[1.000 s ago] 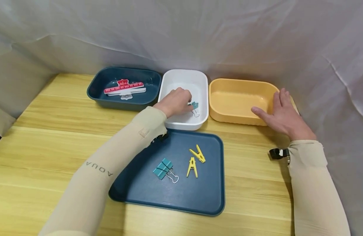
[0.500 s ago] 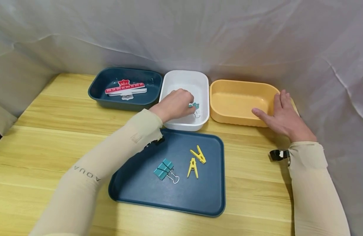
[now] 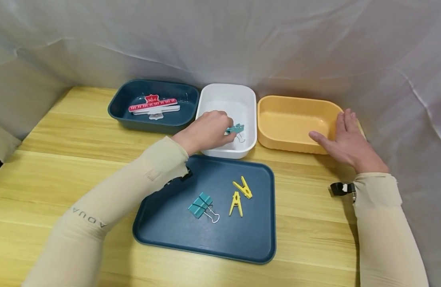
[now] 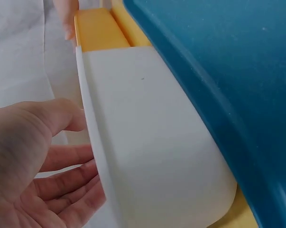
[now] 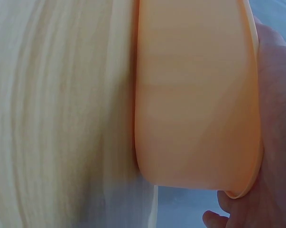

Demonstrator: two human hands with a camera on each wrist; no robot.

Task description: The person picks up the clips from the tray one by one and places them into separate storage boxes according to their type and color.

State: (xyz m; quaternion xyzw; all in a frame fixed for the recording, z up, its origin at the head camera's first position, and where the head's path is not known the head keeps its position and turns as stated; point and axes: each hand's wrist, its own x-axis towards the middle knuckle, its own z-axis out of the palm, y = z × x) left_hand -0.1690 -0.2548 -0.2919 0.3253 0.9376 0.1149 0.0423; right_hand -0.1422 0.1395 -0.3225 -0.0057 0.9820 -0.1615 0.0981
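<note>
My left hand (image 3: 209, 129) reaches into the white box (image 3: 229, 93), with thumb and finger either side of a small teal binder clip (image 3: 238, 128); it appears to pinch the clip's near end. The clip's wire handle points down toward the box's front. In the left wrist view, the box wall hides the fingertips of the left hand (image 4: 29, 161). My right hand (image 3: 351, 143) rests on the right end of the yellow box (image 3: 294, 143), fingers straight and thumb spread over the rim. In the right wrist view, the right hand (image 5: 280, 109) lies along the yellow box's wall (image 5: 195, 104).
A dark blue tray (image 3: 202, 243) lies in front, bearing a larger teal binder clip (image 3: 200, 205) and two yellow clothespins (image 3: 236, 204) (image 3: 243, 187). At the left, a dark blue box (image 3: 145, 125) contains red and white bar clips (image 3: 153, 105). Grey cloth (image 3: 220, 40) hangs behind the boxes.
My left wrist has drawn slightly left and the forearm has swung left and down, exposing more of the small clip between the fingers. The right hand keeps its place on the yellow box.
</note>
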